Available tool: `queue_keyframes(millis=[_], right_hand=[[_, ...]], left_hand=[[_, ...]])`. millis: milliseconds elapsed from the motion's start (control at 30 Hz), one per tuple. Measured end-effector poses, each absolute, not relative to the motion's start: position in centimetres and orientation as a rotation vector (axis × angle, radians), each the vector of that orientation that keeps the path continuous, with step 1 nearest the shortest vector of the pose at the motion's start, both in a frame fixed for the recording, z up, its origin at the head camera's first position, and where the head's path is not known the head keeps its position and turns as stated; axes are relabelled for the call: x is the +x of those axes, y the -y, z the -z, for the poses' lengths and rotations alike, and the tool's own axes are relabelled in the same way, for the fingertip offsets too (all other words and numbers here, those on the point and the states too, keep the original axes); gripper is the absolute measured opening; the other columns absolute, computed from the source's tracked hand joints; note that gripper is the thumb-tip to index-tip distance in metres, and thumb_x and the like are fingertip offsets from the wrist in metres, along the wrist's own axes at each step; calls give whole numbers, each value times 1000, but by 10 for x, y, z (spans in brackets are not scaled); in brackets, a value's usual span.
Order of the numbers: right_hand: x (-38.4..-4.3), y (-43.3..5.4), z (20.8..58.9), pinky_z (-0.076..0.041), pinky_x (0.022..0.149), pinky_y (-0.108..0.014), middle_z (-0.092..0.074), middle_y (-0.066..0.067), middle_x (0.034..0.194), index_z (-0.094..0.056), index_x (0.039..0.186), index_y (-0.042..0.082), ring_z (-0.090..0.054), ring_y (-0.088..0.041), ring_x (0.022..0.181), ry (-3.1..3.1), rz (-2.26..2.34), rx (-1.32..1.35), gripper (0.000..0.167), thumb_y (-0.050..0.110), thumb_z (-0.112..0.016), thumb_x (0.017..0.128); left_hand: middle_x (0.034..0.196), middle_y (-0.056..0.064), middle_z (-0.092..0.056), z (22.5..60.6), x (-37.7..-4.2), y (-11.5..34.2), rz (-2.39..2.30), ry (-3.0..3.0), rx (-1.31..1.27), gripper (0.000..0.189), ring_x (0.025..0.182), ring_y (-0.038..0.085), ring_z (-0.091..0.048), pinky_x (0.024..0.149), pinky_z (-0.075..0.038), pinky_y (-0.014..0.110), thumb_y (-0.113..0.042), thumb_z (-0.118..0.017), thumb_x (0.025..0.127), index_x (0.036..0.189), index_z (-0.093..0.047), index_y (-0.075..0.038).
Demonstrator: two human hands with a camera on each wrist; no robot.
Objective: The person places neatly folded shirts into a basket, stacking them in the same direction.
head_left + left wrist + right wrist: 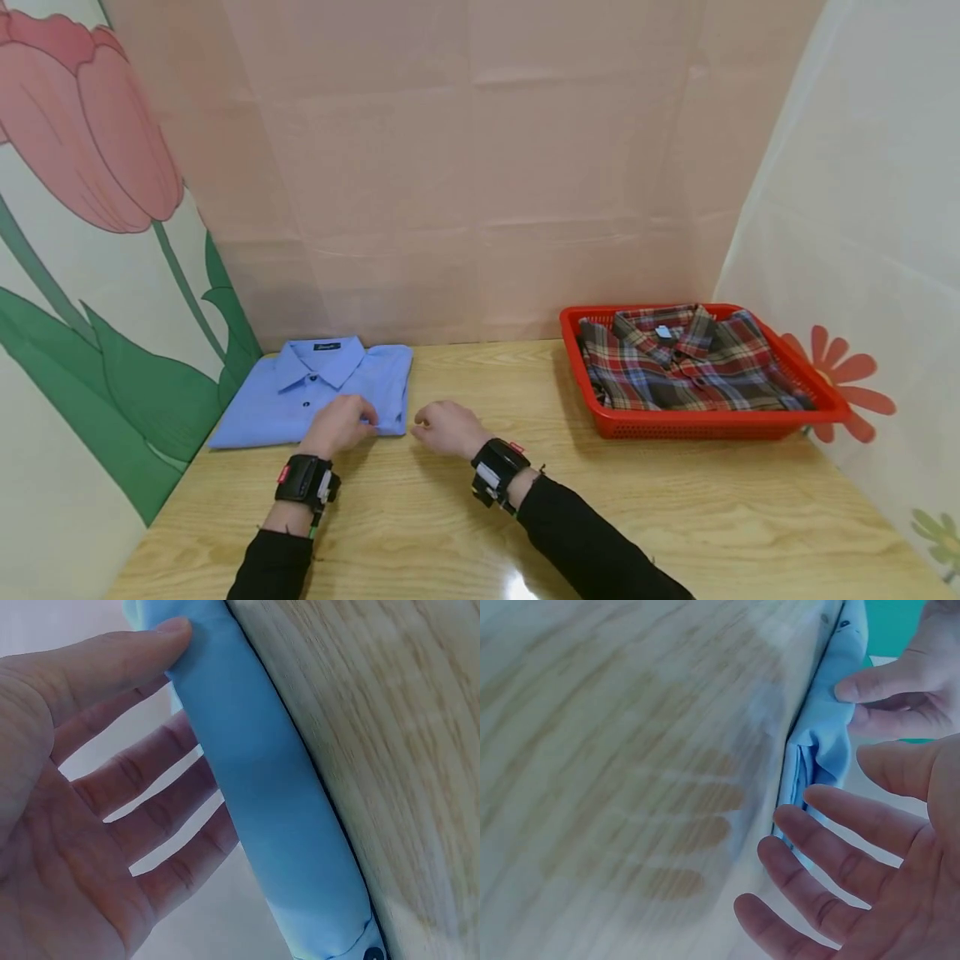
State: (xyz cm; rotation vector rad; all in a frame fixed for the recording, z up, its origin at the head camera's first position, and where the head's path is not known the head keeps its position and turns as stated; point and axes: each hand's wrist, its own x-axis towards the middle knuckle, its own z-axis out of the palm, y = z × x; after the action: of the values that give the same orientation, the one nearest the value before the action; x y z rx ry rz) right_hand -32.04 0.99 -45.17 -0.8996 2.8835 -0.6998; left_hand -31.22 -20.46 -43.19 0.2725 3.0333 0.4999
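A folded light-blue collared shirt (255, 404) lies on the left of the table, its collar toward the back wall. My left hand (341, 425) is at its front edge near the right corner. In the left wrist view the left thumb (150, 649) presses the front of the fold, while the other fingers reach over the top, their tips hidden behind the cloth. Just off the shirt's right front corner is my right hand (452, 429). Its fingers are spread and relaxed with nothing in them, the fingertips close to the layered corner in the right wrist view.
At the back right stands a red plastic basket (690, 425) holding a folded plaid shirt (675, 367). A pinkish sheet (465, 167) hangs behind the wooden table (420, 533). Flower-printed panels (97, 150) flank both sides.
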Motion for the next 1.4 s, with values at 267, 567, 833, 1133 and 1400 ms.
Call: queue_keyframes(millis=[267, 567, 833, 1133, 1400], right_hand=[[-326, 1, 459, -54, 83, -36, -72, -4, 115, -73, 116, 13, -67, -18, 104, -2868, 697, -836, 30, 32, -58, 98], [-331, 8, 458, -35, 55, -26, -49, 2, 69, -58, 64, 17, -47, -13, 62, -2843, 755, -811, 40, 32, -52, 101], [-336, 18, 460, -31, 49, -24, -44, 4, 60, -54, 63, 16, -43, -12, 53, -2781, 854, -738, 40, 34, -55, 100], [-338, 26, 463, -43, 68, -34, -58, -10, 96, -60, 79, 11, -53, -22, 82, -2817, 839, -544, 42, 48, -53, 98], [-337, 34, 468, -51, 76, -43, -62, -15, 110, -68, 111, 4, -59, -31, 101, -2921, 710, -561, 46, 46, -57, 96]], left_hand=[[102, 5, -70, 430, -310, 213, -677, -2925, 356, 15, 96, 22, -62, 86, -51, 44, -1, -72, 80, 92, -76, -9], [110, 18, -68, 417, -305, 247, -620, -3065, 137, 20, 101, 34, -63, 82, -51, 50, -8, -62, 92, 109, -69, -2], [122, 30, -60, 421, -297, 294, -560, -3126, -161, 40, 98, 42, -60, 71, -50, 50, -21, -60, 93, 124, -59, 4], [137, 45, -34, 424, -287, 326, -607, -2999, -422, 66, 124, 62, -35, 95, -34, 74, -36, -49, 97, 140, -36, 13], [143, 46, -27, 427, -282, 342, -604, -2914, -537, 75, 128, 64, -30, 104, -29, 71, -38, -39, 101, 142, -24, 22]])
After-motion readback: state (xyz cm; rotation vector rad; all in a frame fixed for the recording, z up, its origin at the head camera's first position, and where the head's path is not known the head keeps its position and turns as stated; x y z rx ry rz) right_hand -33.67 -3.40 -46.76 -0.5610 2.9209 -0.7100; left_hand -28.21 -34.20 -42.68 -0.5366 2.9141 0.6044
